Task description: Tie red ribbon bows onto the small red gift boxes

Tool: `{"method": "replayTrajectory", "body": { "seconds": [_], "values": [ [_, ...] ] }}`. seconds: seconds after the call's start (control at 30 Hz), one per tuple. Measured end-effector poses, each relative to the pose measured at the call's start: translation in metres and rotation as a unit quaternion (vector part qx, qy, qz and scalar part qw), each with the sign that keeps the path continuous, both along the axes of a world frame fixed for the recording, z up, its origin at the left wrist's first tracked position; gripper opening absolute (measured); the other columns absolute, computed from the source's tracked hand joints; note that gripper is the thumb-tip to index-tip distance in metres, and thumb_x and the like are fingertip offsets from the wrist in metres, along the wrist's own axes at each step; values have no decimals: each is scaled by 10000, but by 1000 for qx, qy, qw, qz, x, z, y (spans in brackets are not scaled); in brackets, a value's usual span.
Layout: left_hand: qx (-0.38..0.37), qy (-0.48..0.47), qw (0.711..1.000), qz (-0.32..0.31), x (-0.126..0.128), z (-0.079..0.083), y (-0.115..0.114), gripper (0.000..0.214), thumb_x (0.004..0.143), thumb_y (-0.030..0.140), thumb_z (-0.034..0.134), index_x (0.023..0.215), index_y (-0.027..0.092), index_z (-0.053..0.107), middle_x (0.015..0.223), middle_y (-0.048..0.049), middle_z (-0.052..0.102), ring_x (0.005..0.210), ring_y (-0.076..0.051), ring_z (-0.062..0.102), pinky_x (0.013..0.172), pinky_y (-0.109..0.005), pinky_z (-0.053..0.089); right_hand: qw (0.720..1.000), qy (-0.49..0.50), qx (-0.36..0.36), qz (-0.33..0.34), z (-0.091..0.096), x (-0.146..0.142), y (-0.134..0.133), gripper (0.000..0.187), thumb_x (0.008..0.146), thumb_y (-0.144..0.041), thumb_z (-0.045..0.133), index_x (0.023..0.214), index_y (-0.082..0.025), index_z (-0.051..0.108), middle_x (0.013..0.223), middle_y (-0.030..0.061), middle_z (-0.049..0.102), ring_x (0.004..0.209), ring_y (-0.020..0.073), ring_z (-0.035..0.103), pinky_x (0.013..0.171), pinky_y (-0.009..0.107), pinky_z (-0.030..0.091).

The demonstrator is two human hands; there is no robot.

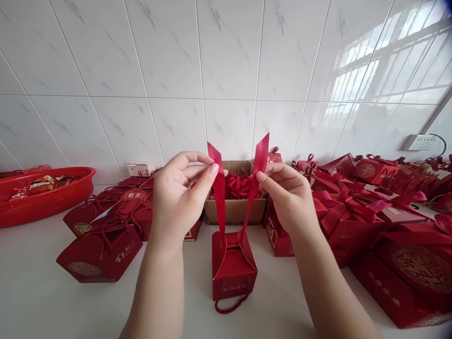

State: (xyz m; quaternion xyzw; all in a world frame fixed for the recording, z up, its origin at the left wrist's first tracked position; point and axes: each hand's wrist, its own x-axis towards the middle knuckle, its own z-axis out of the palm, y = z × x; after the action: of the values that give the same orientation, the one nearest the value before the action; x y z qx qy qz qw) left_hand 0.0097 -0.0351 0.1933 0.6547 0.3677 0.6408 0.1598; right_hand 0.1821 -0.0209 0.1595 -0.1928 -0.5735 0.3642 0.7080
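Observation:
A small red gift box [234, 270] stands on the white table in front of me, its top flaps folded together. A red ribbon [219, 207] comes up out of its top in two upright tails. Between thumb and fingers my left hand [183, 188] pinches the left tail near its slanted end. My right hand [287, 193] pinches the other tail at about the same height. Both tails are taut and untied, forming a narrow V above the box. A dark red cord handle [231, 308] hangs at the box's near side and rests on the table.
Behind the box sits a cardboard carton [235, 212] full of red ribbons. A red plastic basket [45, 205] with wrapped sweets is at the left. Red boxes with cord handles [100, 256] stand left; many ribboned boxes [353, 226] crowd the right. A tiled wall [229, 70] rises behind.

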Motion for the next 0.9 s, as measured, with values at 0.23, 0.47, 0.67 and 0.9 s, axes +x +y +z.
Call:
{"method": "replayTrajectory", "body": {
  "seconds": [0.23, 0.47, 0.67, 0.9],
  "values": [
    [79, 18, 996, -20, -1, -3, 4, 105, 836, 256, 636, 939, 243, 649, 820, 8, 751, 786, -184, 712, 721, -298, 589, 1000, 1, -6, -22, 0, 4, -1, 77, 768, -196, 714, 823, -243, 686, 812, -32, 694, 735, 87, 639, 695, 211, 534],
    [102, 71, 992, -28, -4, -1, 5, 112, 831, 219, 647, 912, 244, 721, 898, 5, 752, 848, -170, 710, 793, -285, 596, 998, -40, 10, -57, -1, 4, -1, 64, 782, -229, 696, 837, -228, 664, 825, -13, 687, 763, 119, 643, 716, 262, 541],
    [106, 94, 990, -28, -12, -2, 6, 143, 830, 199, 648, 918, 285, 721, 909, 39, 749, 877, -167, 707, 815, -278, 600, 998, -45, -11, -44, -2, 5, -2, 33, 797, -232, 674, 829, -227, 668, 827, -10, 666, 752, 114, 620, 707, 256, 525],
    [95, 113, 989, -17, -15, -1, 6, 214, 789, 166, 675, 987, 240, 699, 982, 6, 736, 929, -189, 696, 842, -284, 593, 998, -60, -21, -18, -1, 5, -3, 29, 812, -205, 659, 822, -220, 681, 819, -15, 653, 757, 99, 595, 708, 237, 489]
  ]
}}
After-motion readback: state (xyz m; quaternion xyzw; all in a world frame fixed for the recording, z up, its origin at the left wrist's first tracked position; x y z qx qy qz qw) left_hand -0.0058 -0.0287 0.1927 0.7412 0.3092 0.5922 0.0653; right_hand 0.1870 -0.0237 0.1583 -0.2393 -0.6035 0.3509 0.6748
